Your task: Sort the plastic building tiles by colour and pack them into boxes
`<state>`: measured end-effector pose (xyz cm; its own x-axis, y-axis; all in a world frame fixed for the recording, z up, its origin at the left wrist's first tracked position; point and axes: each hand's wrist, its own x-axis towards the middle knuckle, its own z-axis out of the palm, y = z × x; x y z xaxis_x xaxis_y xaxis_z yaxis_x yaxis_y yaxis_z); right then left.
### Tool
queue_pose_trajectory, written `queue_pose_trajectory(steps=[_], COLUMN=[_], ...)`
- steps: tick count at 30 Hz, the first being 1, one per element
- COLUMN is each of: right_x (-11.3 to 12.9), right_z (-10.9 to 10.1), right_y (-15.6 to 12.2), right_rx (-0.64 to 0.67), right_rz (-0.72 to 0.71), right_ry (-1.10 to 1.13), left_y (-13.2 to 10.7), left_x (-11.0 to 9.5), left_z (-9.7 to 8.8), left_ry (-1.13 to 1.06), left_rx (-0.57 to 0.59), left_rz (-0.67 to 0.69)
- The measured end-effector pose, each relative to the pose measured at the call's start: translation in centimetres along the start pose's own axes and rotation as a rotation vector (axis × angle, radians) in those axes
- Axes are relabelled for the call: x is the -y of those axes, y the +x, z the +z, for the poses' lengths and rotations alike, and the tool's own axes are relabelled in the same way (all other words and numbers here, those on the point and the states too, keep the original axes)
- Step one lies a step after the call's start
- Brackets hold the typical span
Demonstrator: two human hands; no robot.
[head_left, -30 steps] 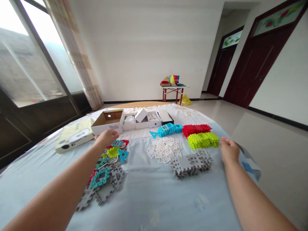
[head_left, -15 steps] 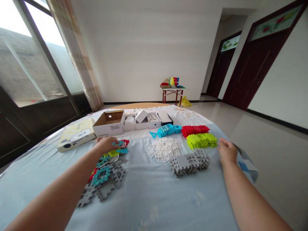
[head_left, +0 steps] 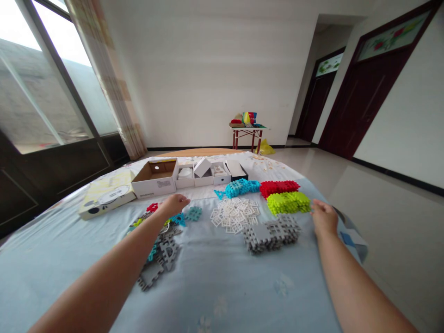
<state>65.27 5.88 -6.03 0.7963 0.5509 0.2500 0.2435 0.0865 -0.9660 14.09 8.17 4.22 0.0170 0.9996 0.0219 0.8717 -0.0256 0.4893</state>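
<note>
My left hand (head_left: 176,204) hovers low over the far edge of a mixed pile of grey, teal, red and yellow puzzle pieces (head_left: 160,252). Its fingers are curled, and I cannot see what they hold, if anything. A loose teal piece (head_left: 193,213) lies just right of the fingertips. My right hand (head_left: 324,217) rests on the blue cloth (head_left: 222,286), fingers loosely apart and holding nothing, beside the yellow-green stack (head_left: 288,202). Between the hands lie white pieces (head_left: 236,214) and a grey stack (head_left: 271,231). Behind them are a teal stack (head_left: 240,187) and a red stack (head_left: 279,186).
At the table's far side stand an open cardboard box (head_left: 155,178), small white boxes (head_left: 205,171) and a flat pale box (head_left: 105,199). The table edge drops off just right of my right hand. A small red-legged table (head_left: 247,128) stands by the far wall.
My left hand has moved right across the top of the mixed pile, and a teal piece now lies to the pile's right. My right hand has barely shifted.
</note>
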Motion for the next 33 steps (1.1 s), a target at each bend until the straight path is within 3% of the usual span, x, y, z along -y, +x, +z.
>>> queue_pose_trajectory(steps=[4, 8, 11, 15, 18, 24, 28, 31, 33], right_x=[-0.2, 0.2, 0.3, -0.2, -0.6, -0.4, -0.2, -0.1, 0.0], right_z=[0.1, 0.2, 0.3, 0.4, 0.5, 0.7, 0.7, 0.6, 0.6], right_y=[0.2, -0.1, -0.1, 0.2, 0.6, 0.5, 0.4, 0.4, 0.4], right_rx=[0.002, -0.004, -0.008, 0.002, 0.003, 0.004, -0.008, -0.016, -0.011], right_rz=[-0.003, 0.006, 0.008, -0.012, -0.016, -0.012, -0.013, -0.016, -0.011], right_ry=[-0.005, -0.006, -0.004, -0.011, -0.025, -0.024, -0.013, -0.019, -0.018], left_y=[-0.6, -1.1, -0.9, -0.1, 1.0, 4.3, 6.5, 7.6, 7.9], left_x=[-1.2, -1.9, -1.9, -2.0, -3.3, -9.4, -13.7, -15.4, -15.4], left_z=[-0.5, -0.9, -0.6, -0.1, 0.3, 2.5, 4.3, 5.0, 5.0], left_ry=[0.121, 0.403, 0.448, 0.393, 0.247, 0.187, 0.203, 0.22, 0.232], left_rx=[0.029, 0.241, 0.293, 0.224, 0.155, -0.048, -0.091, -0.104, -0.134], left_rz=[0.078, 0.239, 0.273, 0.254, 0.224, 0.243, 0.271, 0.275, 0.268])
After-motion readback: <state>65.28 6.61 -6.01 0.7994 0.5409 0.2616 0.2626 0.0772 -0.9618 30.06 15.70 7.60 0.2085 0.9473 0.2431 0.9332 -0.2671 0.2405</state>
